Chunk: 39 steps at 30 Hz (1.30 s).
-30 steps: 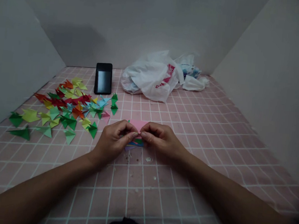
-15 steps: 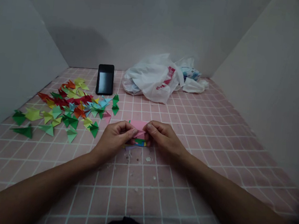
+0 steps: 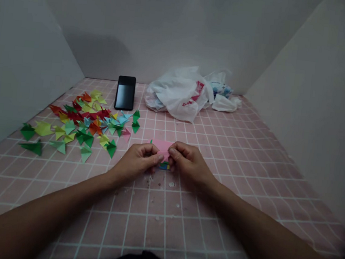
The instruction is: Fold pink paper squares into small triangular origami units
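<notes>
Both hands meet at the middle of the table over a small piece of pink paper (image 3: pixel 164 154). My left hand (image 3: pixel 141 158) pinches its left side between thumb and forefinger. On the other side, my right hand (image 3: pixel 188 158) grips the paper's right edge the same way. The paper looks partly folded, though fingers cover much of it. Beneath it lies a stack of coloured paper (image 3: pixel 165 166), with pink, green, blue and yellow edges peeking out. To the left spreads a pile of folded paper pieces (image 3: pixel 95 127) in red, orange, yellow, green and light blue.
A black phone-like device (image 3: pixel 125 93) leans upright at the back left. Beside it is a crumpled white plastic bag (image 3: pixel 180 93), with another bag (image 3: pixel 223 94) to its right. White scraps (image 3: pixel 171 184) lie on the pink checked tablecloth (image 3: pixel 243 152). Pale walls enclose three sides.
The view has shifted slightly, so things appear a little further right. My left thumb has moved right along the pink paper, closer to my right fingers. Both hands keep their hold.
</notes>
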Available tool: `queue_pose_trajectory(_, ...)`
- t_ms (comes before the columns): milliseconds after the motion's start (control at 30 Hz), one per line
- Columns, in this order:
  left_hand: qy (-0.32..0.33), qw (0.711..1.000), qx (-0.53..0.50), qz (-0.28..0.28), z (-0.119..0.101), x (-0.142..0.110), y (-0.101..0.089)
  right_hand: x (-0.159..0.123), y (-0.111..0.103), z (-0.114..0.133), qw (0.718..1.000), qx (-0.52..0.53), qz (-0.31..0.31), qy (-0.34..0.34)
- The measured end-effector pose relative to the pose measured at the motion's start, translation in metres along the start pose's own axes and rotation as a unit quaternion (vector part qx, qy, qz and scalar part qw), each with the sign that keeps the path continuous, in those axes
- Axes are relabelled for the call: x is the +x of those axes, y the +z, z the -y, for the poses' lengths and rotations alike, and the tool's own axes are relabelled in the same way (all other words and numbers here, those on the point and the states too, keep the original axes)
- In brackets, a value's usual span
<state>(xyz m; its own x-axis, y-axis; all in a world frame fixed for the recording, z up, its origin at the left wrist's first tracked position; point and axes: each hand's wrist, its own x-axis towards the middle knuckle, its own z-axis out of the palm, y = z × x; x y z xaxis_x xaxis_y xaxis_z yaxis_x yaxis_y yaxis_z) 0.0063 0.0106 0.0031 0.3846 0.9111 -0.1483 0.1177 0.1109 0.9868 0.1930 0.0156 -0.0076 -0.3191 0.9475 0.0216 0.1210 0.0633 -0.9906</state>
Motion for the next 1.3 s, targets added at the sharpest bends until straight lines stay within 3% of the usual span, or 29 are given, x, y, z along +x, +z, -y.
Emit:
queue_pose_trajectory(233,-0.004,1.0,0.007,0.003,0.0006,-0.0015,0.0022,-0.0017,0.0044,0.0009,0.999,0.033,0.027,0.002)
queue_pose_trajectory(500,0.033,0.999,0.028,0.015,0.0,-0.0033,0.0003,-0.002,0.0019,0.0032,0.999,-0.023,0.036,-0.01)
queue_pose_trajectory(700,0.054,0.997,0.034,-0.046,0.001,-0.0033,-0.0018,-0.0018,0.006,-0.0015,0.995,0.095,0.006,0.025)
queue_pose_trajectory(833,0.051,0.996,0.012,-0.071,0.0032,-0.0042,0.0003,-0.0032,0.0093,0.0004,0.994,0.077,0.05,0.05)
queue_pose_trajectory(1067,0.048,0.997,0.021,-0.055,0.0045,-0.0033,0.0016,-0.0035,0.0074,-0.0028,0.998,0.065,0.015,0.022)
queue_pose_trajectory(1300,0.044,0.998,0.025,-0.041,0.0028,-0.0031,-0.0008,-0.002,0.0048,-0.0025,0.996,0.081,0.02,0.021)
